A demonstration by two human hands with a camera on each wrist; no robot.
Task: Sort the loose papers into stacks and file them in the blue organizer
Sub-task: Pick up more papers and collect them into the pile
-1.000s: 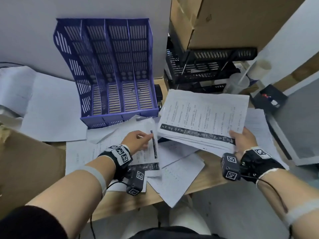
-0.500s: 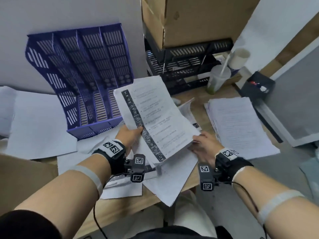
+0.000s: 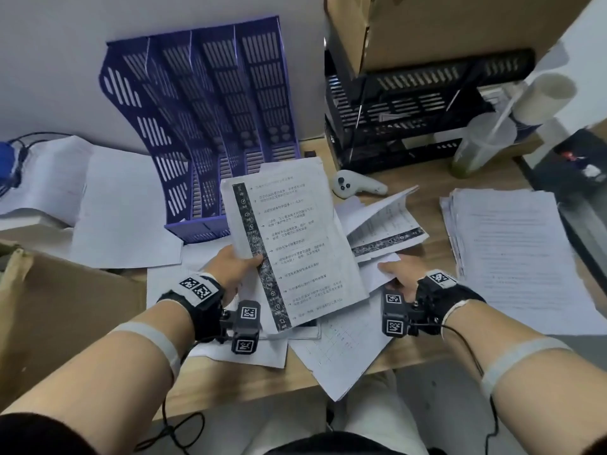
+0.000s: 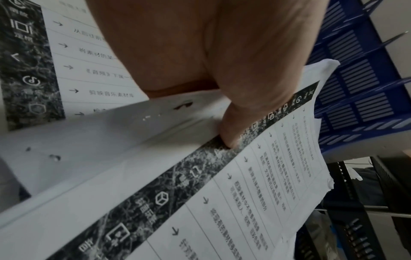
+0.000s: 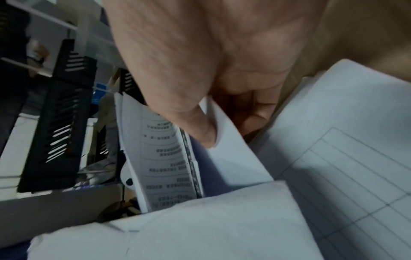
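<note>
The blue organizer stands upright against the wall, its slots holding nothing. My left hand grips a stack of printed papers with a dark strip down one side, held tilted above the desk in front of the organizer. In the left wrist view my thumb presses on the dark strip of that stack. My right hand is down on the loose sheets, pinching the corner of a white sheet between thumb and fingers.
A neat paper pile lies at the right. A curled printed sheet and a white controller lie mid-desk. Black trays under a cardboard box, a plastic cup, more sheets and a box at left.
The printed stack passed from my right hand to my left and turned upright. My right hand let go, dropped to the loose sheets and now pinches one.
</note>
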